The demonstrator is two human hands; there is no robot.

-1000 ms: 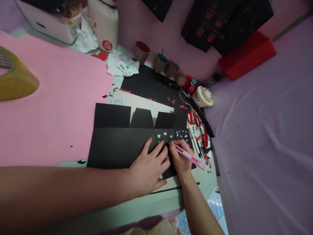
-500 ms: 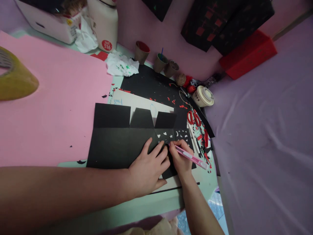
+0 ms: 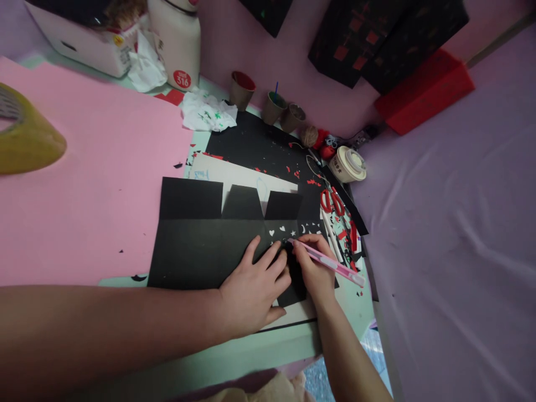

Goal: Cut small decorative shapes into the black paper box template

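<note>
A black paper sheet (image 3: 196, 245) with three flaps along its far edge lies in front of me. Small white hearts, stars and moons are cut out near its right end. My left hand (image 3: 253, 290) lies flat on the sheet, fingers spread, pressing it down. My right hand (image 3: 313, 268) is closed around a pink craft knife (image 3: 330, 263), held like a pen. The knife's tip touches the black sheet just below the cut-outs, right beside my left fingertips.
A large pink sheet (image 3: 84, 178) covers the left of the table. Red scissors (image 3: 331, 202), paper scraps, a round white tub (image 3: 347, 164), paper cups (image 3: 243, 89), crumpled tissue (image 3: 209, 111) and a white bottle (image 3: 178, 42) lie behind. Purple cloth (image 3: 452, 234) is at the right.
The knife's rear end has swung right and lower as my right hand turned slightly. My left hand and the black sheet stayed put.
</note>
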